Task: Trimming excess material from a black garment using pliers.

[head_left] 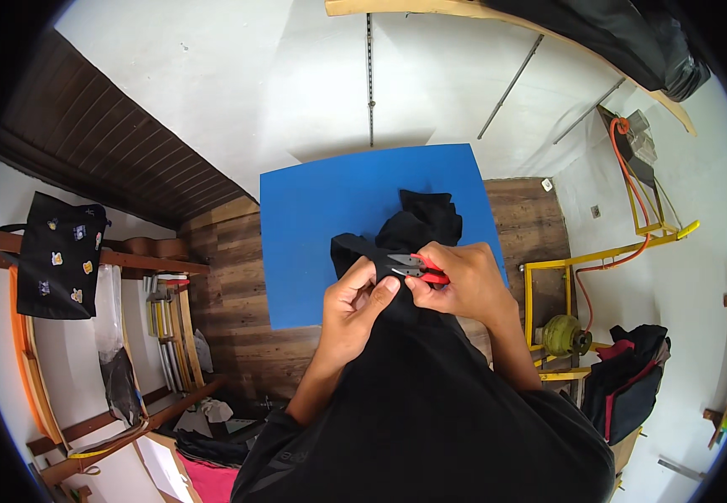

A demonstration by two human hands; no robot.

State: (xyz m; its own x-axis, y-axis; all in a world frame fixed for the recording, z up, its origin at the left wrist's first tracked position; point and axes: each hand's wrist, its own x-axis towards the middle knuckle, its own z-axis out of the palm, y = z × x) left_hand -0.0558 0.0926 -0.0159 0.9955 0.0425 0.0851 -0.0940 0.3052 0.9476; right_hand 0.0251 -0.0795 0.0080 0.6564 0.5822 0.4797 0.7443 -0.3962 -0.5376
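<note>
My left hand [355,306] grips the edge of a black fabric piece [418,222], thumb pressed on it. My right hand [460,281] is closed round a small red-handled cutting tool [405,265], whose metal jaws lie on the fabric beside my left thumb. Whether the jaws have the cloth between them I cannot tell. The fabric lies bunched over the blue board [305,210] and reaches toward me under both hands.
A wooden shelf rack [66,444] stands left, with a black printed bag [57,260] hanging on it. At right are a yellow frame [544,267] with an orange hose, an olive cylinder [560,335] and piled dark clothing [632,377]. Wood floor [221,243] surrounds the board.
</note>
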